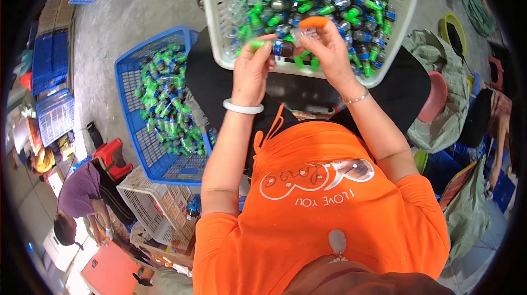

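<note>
My left hand (253, 67) is closed on a small dark bottle (282, 48) with a blue label and a bright green top; the top is blurred. The bottle lies sideways, its dark end toward my right hand (331, 53). Between the fingers of that hand is a small clear plastic piece (303, 35), cap-like in shape. An orange cover (314, 22) wraps one right fingertip. Both hands are over the near edge of a white plastic crate (403, 26), which holds many similar bottles (335, 4). More clear pieces (236, 14) lie at its left side.
To the left, a blue crate (129, 103) holds more green-topped bottles. A white crate (148, 207) stands nearer me. Sacks (439, 97), a pink basin (433, 96) and a yellow-green basin (453, 31) are at right. Other people work at lower left and far right.
</note>
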Demonstrator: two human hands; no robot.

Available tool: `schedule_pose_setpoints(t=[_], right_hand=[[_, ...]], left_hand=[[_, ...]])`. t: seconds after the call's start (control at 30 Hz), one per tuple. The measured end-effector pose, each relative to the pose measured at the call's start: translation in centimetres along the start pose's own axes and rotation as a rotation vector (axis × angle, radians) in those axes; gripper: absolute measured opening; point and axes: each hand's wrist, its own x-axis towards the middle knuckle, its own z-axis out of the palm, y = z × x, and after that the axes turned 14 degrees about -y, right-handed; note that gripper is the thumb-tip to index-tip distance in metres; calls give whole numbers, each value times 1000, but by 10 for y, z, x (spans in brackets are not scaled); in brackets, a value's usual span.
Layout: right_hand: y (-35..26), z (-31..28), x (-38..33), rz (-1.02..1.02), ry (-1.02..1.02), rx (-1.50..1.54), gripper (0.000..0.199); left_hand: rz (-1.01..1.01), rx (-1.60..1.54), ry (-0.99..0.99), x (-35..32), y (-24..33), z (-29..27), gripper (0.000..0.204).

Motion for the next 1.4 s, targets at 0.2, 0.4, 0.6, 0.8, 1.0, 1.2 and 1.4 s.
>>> schedule_pose_setpoints(t=[0.2, 0.4, 0.6, 0.8, 1.0, 1.2, 1.4], right_hand=[[8, 20, -16, 79, -87, -20, 27], [1, 15, -1, -40, -74, -226, 23], [0, 27, -15, 69, -276, -494, 25], [-10, 23, -29, 373, -323, -305, 29], [-24, 21, -25, -44, -515, -948, 29], [-19, 19, -27, -212, -548, -1113, 31], [8, 15, -39, 643, -495, -68, 45]], left_hand=[[37, -476, 319, 0, 0, 17, 31], [0, -73, 209, -15, 4, 6, 33], [27, 270, 331, -19, 4, 23, 27], [239, 680, 292, -32, -14, 25, 21], [-132, 174, 194, -35, 2, 15, 15], [-20, 290, 189, -43, 2, 18, 12], [493, 987, 119, -52, -12, 12, 15]])
